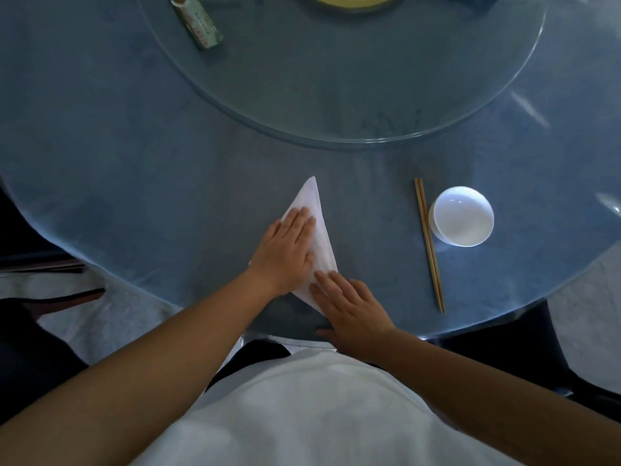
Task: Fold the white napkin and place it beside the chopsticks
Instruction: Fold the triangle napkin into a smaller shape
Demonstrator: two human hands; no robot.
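The white napkin [317, 210], folded to a triangle near the table's [134, 163] near edge and well left of the chopsticks [429, 245], lies under the flat, open left hand [285, 252] and right hand [349, 307], which should press the crease firmly outward before lifting.

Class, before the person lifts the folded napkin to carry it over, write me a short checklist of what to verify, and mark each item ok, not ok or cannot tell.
1. Napkin folded into a flat triangle: ok.
2. Both hands on it: ok; left hand presses the middle, right hand the near corner.
3. Crease sharp all along: cannot tell, the hands cover much of it.
4. Bare table between napkin and chopsticks for setting it down: ok.
5. Chopsticks lying together, parallel: ok.
6. White bowl out of the path, on the far side of the chopsticks: ok.
7. Napkin already beside the chopsticks: not ok, clearly apart.
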